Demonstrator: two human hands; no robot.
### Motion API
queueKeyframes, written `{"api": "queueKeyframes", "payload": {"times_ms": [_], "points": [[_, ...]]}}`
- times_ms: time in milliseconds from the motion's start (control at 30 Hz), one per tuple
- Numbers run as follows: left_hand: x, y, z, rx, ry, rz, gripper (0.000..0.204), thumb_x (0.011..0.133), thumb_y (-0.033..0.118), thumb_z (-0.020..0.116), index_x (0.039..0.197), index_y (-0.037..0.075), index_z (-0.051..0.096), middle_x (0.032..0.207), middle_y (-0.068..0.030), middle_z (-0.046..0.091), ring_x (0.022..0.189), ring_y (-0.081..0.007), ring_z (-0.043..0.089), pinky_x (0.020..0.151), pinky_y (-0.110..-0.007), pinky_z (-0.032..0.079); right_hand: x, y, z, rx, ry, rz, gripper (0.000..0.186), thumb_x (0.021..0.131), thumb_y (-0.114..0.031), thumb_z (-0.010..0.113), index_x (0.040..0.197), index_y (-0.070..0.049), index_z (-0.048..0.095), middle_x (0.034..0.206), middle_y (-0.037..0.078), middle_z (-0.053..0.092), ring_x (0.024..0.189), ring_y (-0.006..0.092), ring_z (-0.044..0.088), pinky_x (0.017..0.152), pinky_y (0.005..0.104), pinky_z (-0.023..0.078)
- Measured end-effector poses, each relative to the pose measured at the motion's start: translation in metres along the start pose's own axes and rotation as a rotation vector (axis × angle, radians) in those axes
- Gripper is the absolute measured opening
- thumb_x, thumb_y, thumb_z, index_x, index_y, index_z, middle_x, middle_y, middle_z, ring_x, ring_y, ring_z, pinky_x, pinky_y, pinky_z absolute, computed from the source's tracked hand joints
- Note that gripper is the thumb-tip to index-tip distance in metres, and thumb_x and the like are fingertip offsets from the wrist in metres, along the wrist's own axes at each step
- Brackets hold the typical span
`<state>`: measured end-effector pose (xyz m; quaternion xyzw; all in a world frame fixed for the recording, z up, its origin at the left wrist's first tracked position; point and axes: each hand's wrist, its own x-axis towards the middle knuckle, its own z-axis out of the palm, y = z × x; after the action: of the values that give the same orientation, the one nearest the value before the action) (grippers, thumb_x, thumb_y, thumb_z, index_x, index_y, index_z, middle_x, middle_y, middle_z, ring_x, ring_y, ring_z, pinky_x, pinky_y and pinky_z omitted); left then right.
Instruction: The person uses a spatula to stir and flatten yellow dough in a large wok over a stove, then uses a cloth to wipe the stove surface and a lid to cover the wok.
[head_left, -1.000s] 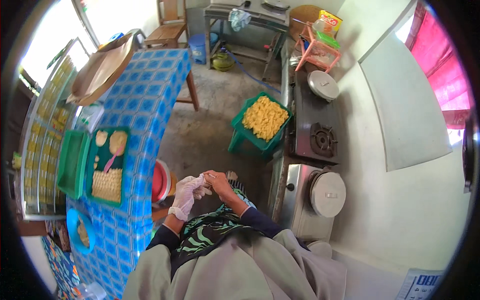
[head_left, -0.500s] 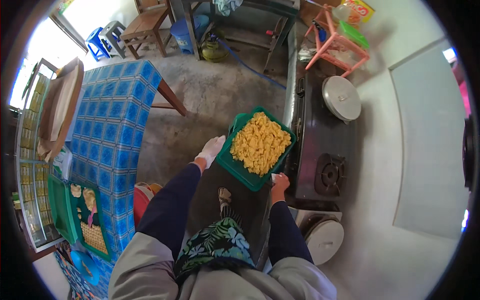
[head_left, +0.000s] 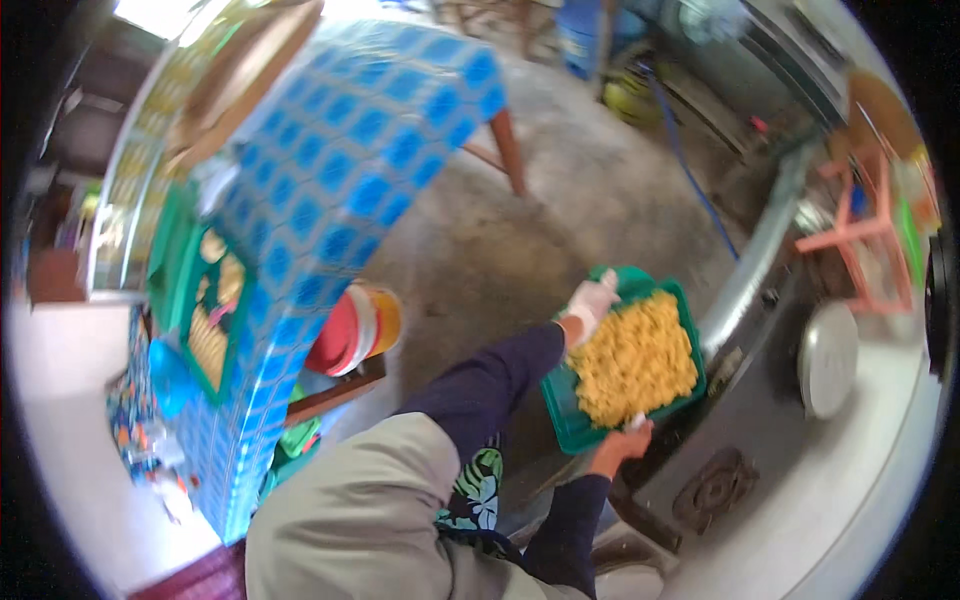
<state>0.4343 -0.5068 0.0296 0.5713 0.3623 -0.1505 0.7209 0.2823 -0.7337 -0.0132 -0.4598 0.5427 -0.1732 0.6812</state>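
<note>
A green plastic tray (head_left: 563, 418) heaped with yellow-orange chunks of food (head_left: 640, 360) is in front of me, tilted in the view, at the right. My left hand (head_left: 594, 302), in a whitish glove, is closed at the tray's left rim, partly blurred. On the near side, my right hand (head_left: 628, 442), bare, closes at the rim. Something small and white shows by its fingers; I cannot make it out. What is under the tray is hidden.
To the left stands a table (head_left: 365, 120) with a blue checked cloth, bearing another green tray (head_left: 212, 345) with pale pieces. A red and yellow bucket (head_left: 362, 325) stands beneath. At right are a stove burner (head_left: 715, 488), a lidded pot (head_left: 830, 358) and a pink rack (head_left: 855, 235).
My view has swung to the left, so the tray appears farther right. My left hand has come from beside the tray onto its rim. The right hand stays at the near rim.
</note>
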Motion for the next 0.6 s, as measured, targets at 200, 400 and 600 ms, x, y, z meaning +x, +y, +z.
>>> {"api": "queueKeyframes", "payload": {"times_ms": [200, 400, 600], "points": [[-0.14, 0.005, -0.087, -0.143, 0.303, -0.139, 0.066, 0.089, 0.054, 0.039, 0.093, -0.007, 0.064, 0.094, -0.0197, 0.062, 0.09, -0.0275, 0.057, 0.083, -0.038, 0.041, -0.083, -0.04, -0.049, -0.47, -0.006, -0.086, 0.032, 0.085, -0.023, 0.062, 0.095, 0.008, 0.06, 0.092, 0.013, 0.06, 0.077, 0.0258, 0.053, 0.069, 0.045, 0.045], [-0.291, -0.043, -0.193, -0.752, 0.577, 0.016, 0.064, 0.088, 0.056, 0.043, 0.079, -0.002, 0.068, 0.073, -0.01, 0.065, 0.067, -0.0191, 0.058, 0.067, -0.035, 0.045, -0.203, -0.094, -0.057, -0.551, -0.618, -0.315, 0.032, 0.087, -0.028, 0.058, 0.094, 0.003, 0.058, 0.086, 0.01, 0.057, 0.075, 0.0209, 0.051, 0.066, 0.0392, 0.043], [-0.467, -0.014, -0.276, -1.12, 0.838, 0.104, 0.058, 0.089, 0.053, 0.043, 0.084, 0.0, 0.066, 0.076, -0.0092, 0.064, 0.07, -0.0179, 0.056, 0.07, -0.033, 0.043, -0.405, -0.221, -0.01, -0.942, -1.144, -0.532, 0.023, 0.09, -0.023, 0.052, 0.085, -0.001, 0.055, 0.075, 0.005, 0.051, 0.072, 0.0161, 0.049, 0.062, 0.0306, 0.041]]}}
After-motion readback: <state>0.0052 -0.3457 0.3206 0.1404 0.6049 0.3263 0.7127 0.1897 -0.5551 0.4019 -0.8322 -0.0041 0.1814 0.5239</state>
